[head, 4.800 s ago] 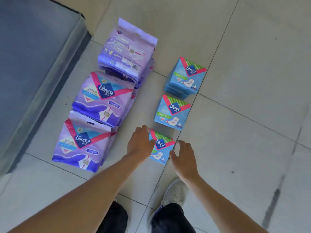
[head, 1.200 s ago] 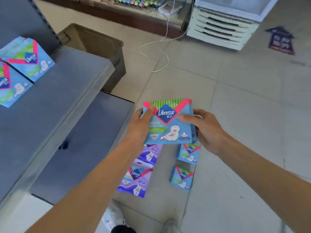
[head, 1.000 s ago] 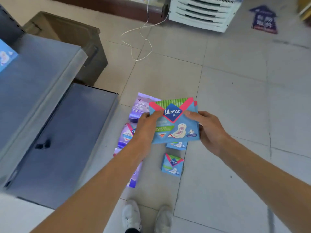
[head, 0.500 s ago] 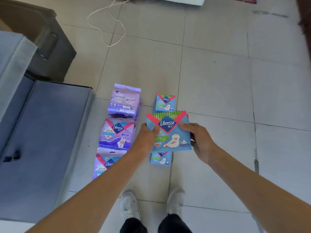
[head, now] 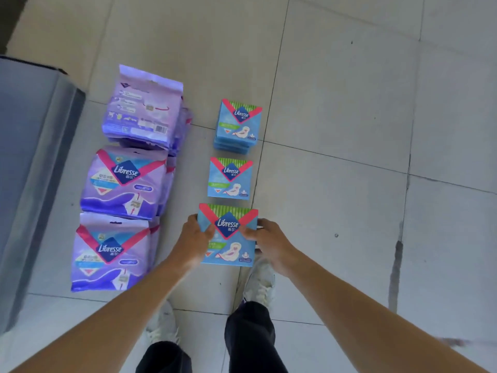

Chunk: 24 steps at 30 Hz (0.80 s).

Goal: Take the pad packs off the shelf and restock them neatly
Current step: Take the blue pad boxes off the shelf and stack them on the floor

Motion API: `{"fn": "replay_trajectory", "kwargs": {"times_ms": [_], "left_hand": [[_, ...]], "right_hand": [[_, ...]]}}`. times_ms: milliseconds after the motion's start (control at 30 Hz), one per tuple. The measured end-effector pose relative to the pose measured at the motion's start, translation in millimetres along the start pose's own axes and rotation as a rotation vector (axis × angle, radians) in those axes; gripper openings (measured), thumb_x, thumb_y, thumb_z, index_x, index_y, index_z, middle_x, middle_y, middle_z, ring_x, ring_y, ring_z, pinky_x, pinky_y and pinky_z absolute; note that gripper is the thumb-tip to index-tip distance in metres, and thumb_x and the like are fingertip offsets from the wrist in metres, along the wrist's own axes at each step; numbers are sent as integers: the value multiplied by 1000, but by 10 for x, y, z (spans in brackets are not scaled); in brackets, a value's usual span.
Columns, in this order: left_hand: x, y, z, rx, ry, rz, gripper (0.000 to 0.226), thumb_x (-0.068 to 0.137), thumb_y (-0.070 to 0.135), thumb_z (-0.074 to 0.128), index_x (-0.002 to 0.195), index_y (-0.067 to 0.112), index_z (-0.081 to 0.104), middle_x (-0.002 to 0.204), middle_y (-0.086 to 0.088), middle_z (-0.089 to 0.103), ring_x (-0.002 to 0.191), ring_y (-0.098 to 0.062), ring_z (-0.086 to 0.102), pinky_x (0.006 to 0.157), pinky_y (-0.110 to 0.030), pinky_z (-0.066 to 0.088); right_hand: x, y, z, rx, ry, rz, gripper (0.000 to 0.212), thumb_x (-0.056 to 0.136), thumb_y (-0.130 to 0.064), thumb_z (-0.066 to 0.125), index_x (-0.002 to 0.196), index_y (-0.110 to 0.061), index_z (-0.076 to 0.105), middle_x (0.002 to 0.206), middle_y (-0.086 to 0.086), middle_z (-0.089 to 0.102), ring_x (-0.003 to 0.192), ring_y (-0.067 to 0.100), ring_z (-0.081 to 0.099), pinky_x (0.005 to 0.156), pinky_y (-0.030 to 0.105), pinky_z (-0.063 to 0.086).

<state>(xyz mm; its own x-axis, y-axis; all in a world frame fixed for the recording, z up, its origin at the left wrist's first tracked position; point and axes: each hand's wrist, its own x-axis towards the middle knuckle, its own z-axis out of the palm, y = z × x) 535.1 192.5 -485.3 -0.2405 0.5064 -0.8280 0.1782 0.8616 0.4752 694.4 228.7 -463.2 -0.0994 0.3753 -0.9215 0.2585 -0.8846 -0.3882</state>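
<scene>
My left hand (head: 193,243) and right hand (head: 271,246) grip one blue pad pack (head: 228,238) over the tiled floor (head: 349,130), right of the grey shelf (head: 29,162).
Nearest the grey shelf lie three piles of glossy, pillowy purple packs (head: 123,181); farther from it, small blue packs (head: 230,179) in two spots. Mine is flat, nearly square and face up. Its slightly longer axis runs along the shelf edge, with the green-striped top pointing away from me and my thumbs pinching its side edges.

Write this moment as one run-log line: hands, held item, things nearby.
left hand: grips blue pack, left edge | right hand: grips right edge | ahead: middle blue pack, far blue stack | left: three purple stacks
</scene>
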Motion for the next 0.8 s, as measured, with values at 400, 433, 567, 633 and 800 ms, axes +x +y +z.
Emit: {"fn": "replay_trajectory", "kwargs": {"times_ms": [400, 433, 567, 633, 800], "left_hand": [[953, -815, 552, -43, -89, -28, 46, 84, 39, 56, 120, 13, 44, 122, -15, 52, 105, -27, 62, 87, -48, 55], [967, -774, 553, -62, -67, -31, 43, 87, 35, 57, 121, 13, 41, 124, -14, 49, 108, -27, 60, 90, -49, 53], [1035, -711, 596, -22, 22, -26, 43, 92, 27, 57, 127, 10, 37, 129, -14, 40, 117, -28, 51, 96, -50, 48], [1057, -711, 617, 49, 49, -19, 45, 94, 26, 55, 130, 8, 35, 129, -14, 36, 120, -29, 46, 98, -50, 45], [1053, -746, 620, 77, 49, 19, 45, 94, 30, 56, 129, 11, 36, 126, -12, 36, 120, -23, 43, 93, -38, 45]], "right_hand": [[1223, 854, 128, -11, 63, -12, 59, 63, -13, 84, 116, -6, 59, 106, 10, 72, 94, 26, 71, 84, 41, 58], [1309, 859, 148, -3, 73, -23, 66, 56, -19, 84, 116, -7, 59, 105, 10, 72, 93, 26, 71, 84, 42, 58], [1527, 855, 219, 44, 90, -38, 80, 43, -26, 86, 116, -8, 59, 104, 10, 72, 90, 27, 72, 82, 45, 59], [1563, 862, 230, 74, 88, -18, 77, 46, -22, 85, 117, -8, 57, 104, 11, 72, 89, 28, 72, 81, 45, 59], [1544, 840, 163, 54, 31, -24, 46, 63, -7, 83, 105, -7, 64, 98, 12, 74, 81, 26, 73, 69, 34, 60]]}}
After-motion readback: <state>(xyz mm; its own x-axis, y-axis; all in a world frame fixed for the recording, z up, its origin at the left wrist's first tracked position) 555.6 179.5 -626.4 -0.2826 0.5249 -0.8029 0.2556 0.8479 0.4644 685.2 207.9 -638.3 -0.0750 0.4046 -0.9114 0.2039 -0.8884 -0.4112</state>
